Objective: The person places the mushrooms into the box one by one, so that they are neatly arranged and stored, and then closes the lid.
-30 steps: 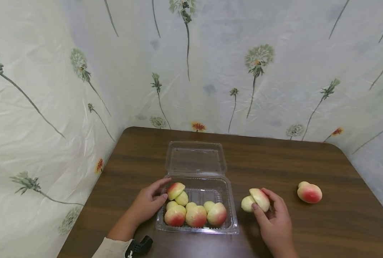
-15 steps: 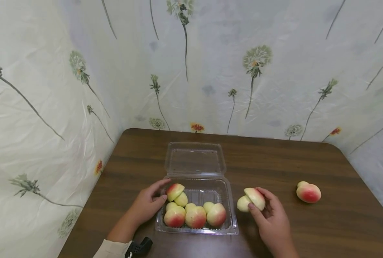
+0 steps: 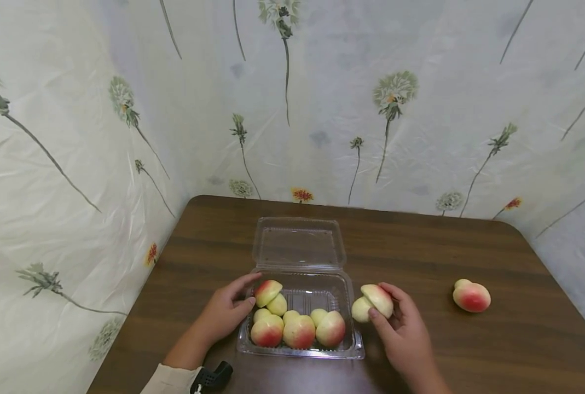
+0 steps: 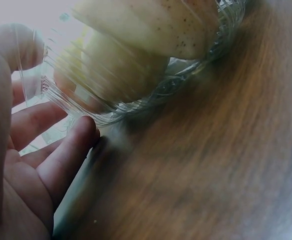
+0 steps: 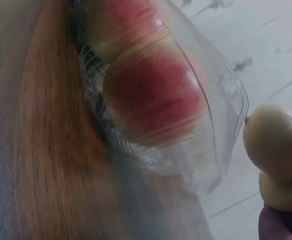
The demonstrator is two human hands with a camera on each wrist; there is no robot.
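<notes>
A clear plastic clamshell container (image 3: 361, 350) lies with its lid folded back. Several mushroom-shaped pieces (image 3: 299, 331), with red-and-cream caps and pale round stems, sit in its front and left part. At its left side, my left hand (image 3: 230, 306) holds the edge; in the left wrist view, fingers (image 4: 68, 155) touch the ribbed wall from outside. My right hand (image 3: 405, 328) pinches another mushroom-shaped piece (image 3: 378, 300) between thumb and fingers, just off the container's right rim. In the right wrist view, this held piece (image 5: 273, 140) shows at the right, partly cut off.
One more mushroom-shaped piece (image 3: 471, 296) lies on the brown wooden table (image 3: 420, 246) at the right. Behind the container stands its raised clear lid (image 3: 299, 243). Floral-patterned sheeting (image 3: 322, 98) hangs along the table's back and sides.
My right hand has moved left with the mushroom-shaped piece, up to the container's right rim. The left hand and the container have stayed in place.
</notes>
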